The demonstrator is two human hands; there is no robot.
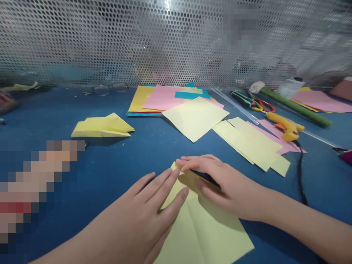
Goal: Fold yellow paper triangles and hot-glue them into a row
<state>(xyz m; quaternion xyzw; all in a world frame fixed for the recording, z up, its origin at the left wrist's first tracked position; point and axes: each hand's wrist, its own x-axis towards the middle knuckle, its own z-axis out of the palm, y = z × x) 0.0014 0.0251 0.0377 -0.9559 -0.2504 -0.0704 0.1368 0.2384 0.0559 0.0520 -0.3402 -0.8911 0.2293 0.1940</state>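
A pale yellow sheet of paper [211, 234] lies on the blue table in front of me, with a lengthwise crease and its far end narrowed to a point. My left hand [148, 205] rests along the left edge, fingers stretched out flat towards that tip and thumb apart. From the right, my right hand [228, 181] reaches over the folded far edge. Its extended fingertips touch the tip beside the left fingertips, and its thumb lies lower on the paper. Neither hand is closed around the sheet, though the fingers cover part of the fold.
Ahead left stands a folded yellow paper plane [103, 126]. Coloured sheets [154, 99] and a loose yellow square [195, 117] lie behind. At right are cut paper strips [250, 143], a yellow glue gun [286, 126] with cord, and a green stick [297, 106]. Perforated metal [165, 44] borders the back.
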